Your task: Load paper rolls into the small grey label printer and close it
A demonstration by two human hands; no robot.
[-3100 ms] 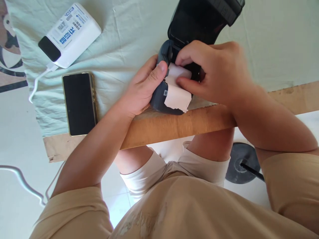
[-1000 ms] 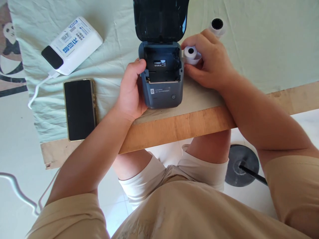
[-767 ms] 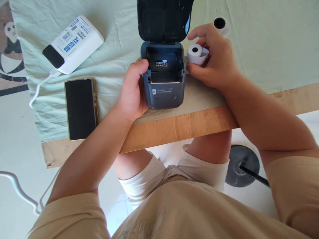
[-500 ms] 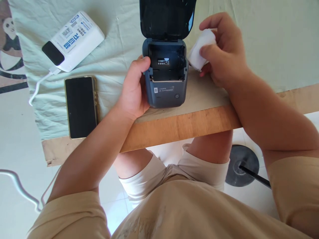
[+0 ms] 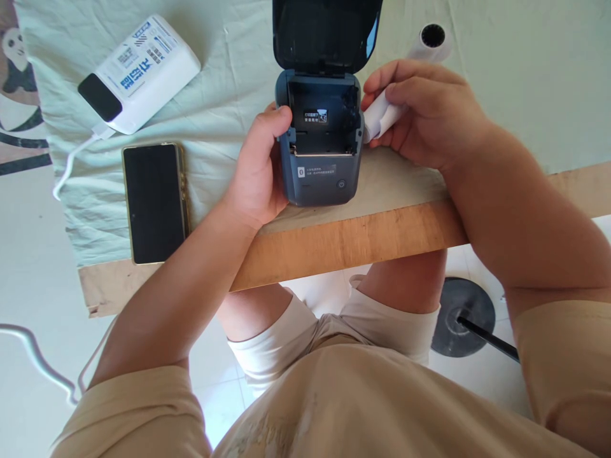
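A dark blue label printer [image 5: 322,175] stands near the table's front edge, its black lid [image 5: 326,38] raised and its inner compartment showing nothing but a small printed sticker. My left hand [image 5: 262,159] grips the printer's left side, thumb on the rim. Just right of the printer, my right hand [image 5: 420,108] pinches a white paper roll [image 5: 386,116], whose lower end is close beside the printer's side. Behind that hand lies a white cylindrical object with a dark round end [image 5: 433,37], partly hidden by the fingers.
At the left lie a white power bank [image 5: 153,76] with a white cable [image 5: 71,166] and a dark phone [image 5: 155,203] in a clear case. A pale green cloth covers the table [image 5: 334,245], whose wooden front edge is bare. Below, a round black base [image 5: 463,315] rests on the floor.
My right hand has moved down and turned the paper roll, uncovering the cylindrical object behind it. The printer has shifted slightly right, with my left hand still on it.
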